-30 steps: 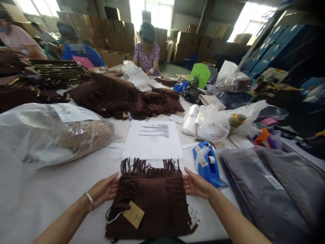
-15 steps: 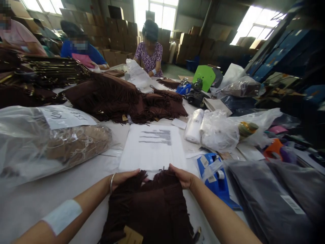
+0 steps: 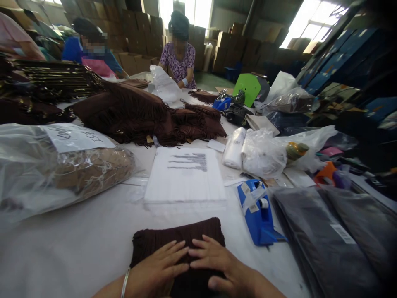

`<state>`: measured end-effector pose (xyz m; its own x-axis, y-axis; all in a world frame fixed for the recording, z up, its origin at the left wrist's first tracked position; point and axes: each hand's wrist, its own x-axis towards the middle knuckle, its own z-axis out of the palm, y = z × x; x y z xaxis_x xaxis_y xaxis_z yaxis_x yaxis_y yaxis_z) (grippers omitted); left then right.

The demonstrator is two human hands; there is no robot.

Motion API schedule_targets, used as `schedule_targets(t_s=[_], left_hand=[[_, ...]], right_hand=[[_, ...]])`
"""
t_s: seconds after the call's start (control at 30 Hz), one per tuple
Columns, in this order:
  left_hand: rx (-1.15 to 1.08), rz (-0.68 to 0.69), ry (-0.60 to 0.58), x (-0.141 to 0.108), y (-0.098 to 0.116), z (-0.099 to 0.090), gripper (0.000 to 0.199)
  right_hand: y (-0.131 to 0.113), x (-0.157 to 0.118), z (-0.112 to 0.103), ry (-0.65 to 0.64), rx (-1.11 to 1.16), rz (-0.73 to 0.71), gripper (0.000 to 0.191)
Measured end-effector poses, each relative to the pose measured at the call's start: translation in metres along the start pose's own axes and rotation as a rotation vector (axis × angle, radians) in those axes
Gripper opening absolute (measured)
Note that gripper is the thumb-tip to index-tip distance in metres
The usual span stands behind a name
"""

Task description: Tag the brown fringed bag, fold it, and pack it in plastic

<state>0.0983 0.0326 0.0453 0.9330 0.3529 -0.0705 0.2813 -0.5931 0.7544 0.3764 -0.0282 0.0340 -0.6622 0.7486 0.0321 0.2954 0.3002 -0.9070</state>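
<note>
Far ahead of your fingers, stacked cardboard boxes [image 3: 136, 37] fill the back of a workroom, and two co-workers sit beyond the desk, one in a floral top [image 3: 178, 58] and one in a blue top [image 3: 89, 56]. The long white desk [image 3: 77, 231] spreads out beneath your hands, crowded with goods. To the right of your fingers lies a wide stack of dark grey bagged goods [image 3: 325, 236] with a barcode sticker. Ahead and to the left is a large clear plastic bag [image 3: 62, 174] of tan fabric, topped by a handwritten white label. Farther ahead sits a heap of brown fringed pieces [image 3: 145, 116]. Closer, straight ahead, is a white sheet [image 3: 184, 176] printed with dark lines, and just ahead and to the right stands a blue tape dispenser [image 3: 256, 211]. Directly under your left hand [image 3: 156, 265] and right hand [image 3: 217, 260] is a folded brown fringed piece [image 3: 176, 236]. Your fingers [image 3: 173, 258] lie spread and flat on top of it, not gripping, with the two hands' fingertips nearly meeting at its middle. A silver bangle [image 3: 125, 282] circles your left wrist.
</note>
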Motion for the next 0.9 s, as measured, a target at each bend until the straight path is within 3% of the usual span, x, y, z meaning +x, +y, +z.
schedule_targets(t_s=[0.07,0.13,0.2,0.23,0.3,0.4,0.5,0.57,0.63,0.67,0.73,0.83,0.9], left_hand=[[0.004,0.041,0.03,-0.004,0.005,0.007,0.053],[-0.001,0.032,0.048,-0.004,0.01,0.009,0.047],[0.007,-0.026,0.041,-0.001,0.016,0.011,0.043],[0.016,-0.059,0.032,0.001,0.019,0.012,0.042],[0.043,-0.108,0.017,0.002,0.026,0.015,0.042],[0.085,-0.096,0.013,-0.003,0.035,0.015,0.043],[0.043,-0.052,0.043,-0.004,0.038,-0.004,0.029],[0.083,-0.126,0.167,0.006,0.027,-0.027,0.024],[0.285,-0.256,0.301,0.03,0.004,-0.051,0.025],[0.458,-0.307,0.29,0.045,-0.011,-0.06,0.026],[0.569,-0.327,0.235,0.079,-0.039,-0.071,0.03],[0.644,-0.32,0.12,0.119,-0.068,-0.069,0.02],[0.669,-0.324,0.068,0.131,-0.075,-0.064,0.012]], right_hand=[[0.0,-0.007,0.005,0.128,0.22,-0.018,0.043],[-0.001,0.0,-0.004,0.311,0.402,-0.036,0.058],[-0.001,0.018,-0.021,0.428,0.388,-0.005,0.054],[0.0,0.03,-0.029,0.426,0.306,0.019,0.047],[0.002,0.05,-0.037,0.264,0.075,0.042,0.04],[0.005,0.061,-0.025,-0.021,-0.24,-0.014,0.045],[0.004,0.05,0.0,-0.089,-0.408,-0.028,0.048],[0.002,0.041,0.01,-0.076,-0.443,-0.006,0.048],[-0.001,0.036,0.013,-0.058,-0.458,0.015,0.047],[-0.003,0.035,0.012,-0.049,-0.464,0.022,0.048],[-0.006,0.036,0.01,-0.039,-0.466,0.026,0.049],[-0.006,0.039,0.007,-0.024,-0.439,0.024,0.05],[-0.003,0.039,0.008,-0.006,-0.407,0.017,0.049]])
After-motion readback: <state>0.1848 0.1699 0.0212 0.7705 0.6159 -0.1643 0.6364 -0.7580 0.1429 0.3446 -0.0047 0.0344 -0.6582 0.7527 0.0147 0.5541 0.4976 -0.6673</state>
